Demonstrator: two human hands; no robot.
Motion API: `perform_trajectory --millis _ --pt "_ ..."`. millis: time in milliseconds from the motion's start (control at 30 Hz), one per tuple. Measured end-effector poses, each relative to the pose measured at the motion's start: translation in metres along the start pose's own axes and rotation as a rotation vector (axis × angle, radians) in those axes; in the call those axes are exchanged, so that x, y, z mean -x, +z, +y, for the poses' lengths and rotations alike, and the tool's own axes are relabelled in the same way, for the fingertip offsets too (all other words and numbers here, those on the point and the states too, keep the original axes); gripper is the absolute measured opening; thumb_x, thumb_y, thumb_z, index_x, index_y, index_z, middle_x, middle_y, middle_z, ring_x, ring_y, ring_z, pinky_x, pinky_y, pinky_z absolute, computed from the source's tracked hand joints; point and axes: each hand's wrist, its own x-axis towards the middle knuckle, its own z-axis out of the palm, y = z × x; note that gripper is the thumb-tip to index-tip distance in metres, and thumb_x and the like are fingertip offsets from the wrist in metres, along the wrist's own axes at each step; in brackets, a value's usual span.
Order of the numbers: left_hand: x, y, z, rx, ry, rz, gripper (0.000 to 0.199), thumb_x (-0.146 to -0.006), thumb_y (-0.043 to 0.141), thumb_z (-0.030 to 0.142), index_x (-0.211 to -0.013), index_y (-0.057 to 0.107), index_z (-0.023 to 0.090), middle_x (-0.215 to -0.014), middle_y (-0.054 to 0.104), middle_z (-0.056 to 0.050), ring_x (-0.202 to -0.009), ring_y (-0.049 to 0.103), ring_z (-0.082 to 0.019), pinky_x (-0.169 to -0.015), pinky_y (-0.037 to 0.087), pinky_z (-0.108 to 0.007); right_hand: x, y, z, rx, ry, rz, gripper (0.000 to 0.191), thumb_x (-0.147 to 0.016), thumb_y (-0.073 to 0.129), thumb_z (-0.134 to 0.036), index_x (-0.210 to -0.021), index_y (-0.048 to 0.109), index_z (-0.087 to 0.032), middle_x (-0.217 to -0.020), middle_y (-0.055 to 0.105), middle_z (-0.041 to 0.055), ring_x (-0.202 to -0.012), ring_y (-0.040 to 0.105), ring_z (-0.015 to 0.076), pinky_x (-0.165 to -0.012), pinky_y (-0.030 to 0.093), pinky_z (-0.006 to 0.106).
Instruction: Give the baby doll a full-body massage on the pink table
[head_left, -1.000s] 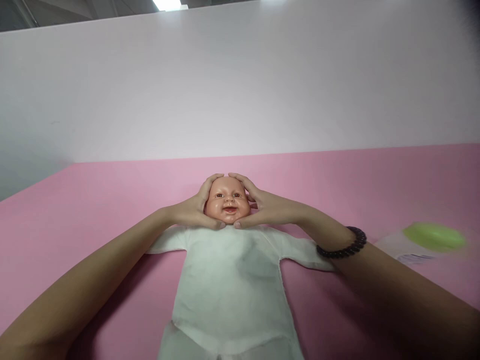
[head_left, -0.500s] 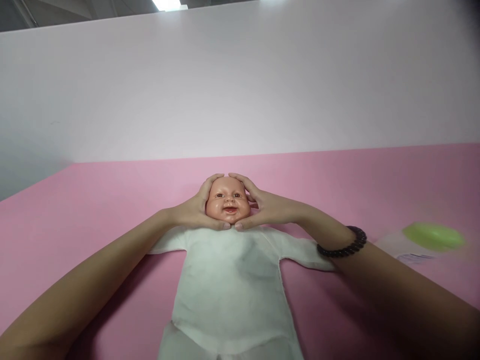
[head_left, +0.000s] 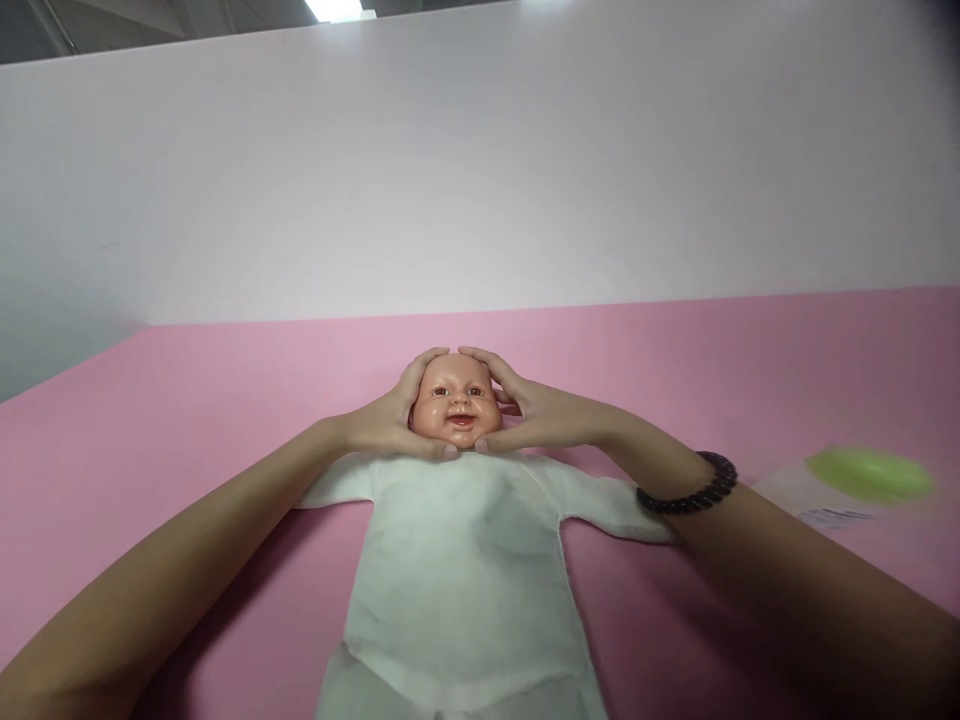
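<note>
A baby doll [head_left: 459, 570] with a white cloth body and a hard plastic head [head_left: 457, 400] lies face up, its arms spread to both sides. My left hand [head_left: 394, 415] is wrapped round the left side of the head, fingers at the crown and thumb beneath the chin. On the other side my right hand [head_left: 529, 408] cups the head the same way, its thumb by the chin. The fingertips of both hands nearly meet on top of the head. A dark beaded bracelet [head_left: 690, 490] circles my right wrist.
The doll rests on a pink surface [head_left: 225, 390]. At the right, beyond my right forearm, lies a blurred pale item with a bright green part [head_left: 870, 474]. A white wall [head_left: 480, 170] rises behind the surface.
My right thumb has shifted slightly to the right and up along the chin. The doll and my left hand look almost unmoved.
</note>
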Motion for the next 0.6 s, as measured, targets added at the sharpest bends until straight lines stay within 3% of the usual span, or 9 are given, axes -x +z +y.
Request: perform_trajectory --millis 200,400,600 --pt "-0.001 0.006 0.004 -0.033 -0.047 0.099 0.127 -0.074 0.094 0.031 -0.164 0.004 0.036 -0.171 0.022 -0.021 -0.149 0.047 -0.041 -0.116 0.051 -0.055 0.0 0.008 -0.004 -0.03 -0.028 0.021 0.128 -0.073 0.096 -0.038 -0.164 0.007 -0.036 -0.162 0.039 0.0135 -0.144 0.054 0.0298 -0.119 0.051 0.048" --pt "0.0 0.002 0.003 -0.014 -0.022 0.029 0.121 -0.079 0.089 0.03 -0.163 0.002 0.035 -0.169 0.027 -0.022 -0.15 0.045 -0.042 -0.115 0.052 -0.055 0.001 0.004 -0.001 -0.019 -0.012 0.027 0.121 -0.077 0.092 -0.037 -0.165 0.009 -0.039 -0.162 0.038 0.0125 -0.143 0.054 0.0311 -0.117 0.052 0.049" --pt "0.0 -0.004 0.0 -0.03 -0.01 -0.022 0.115 -0.083 0.085 0.026 -0.163 0.002 0.038 -0.168 0.031 -0.019 -0.149 0.048 -0.039 -0.114 0.052 -0.054 -0.001 -0.003 0.004 0.002 -0.024 -0.026 0.121 -0.078 0.085 -0.025 -0.166 0.004 -0.038 -0.169 0.026 0.0127 -0.15 0.045 0.0341 -0.115 0.051 0.051"
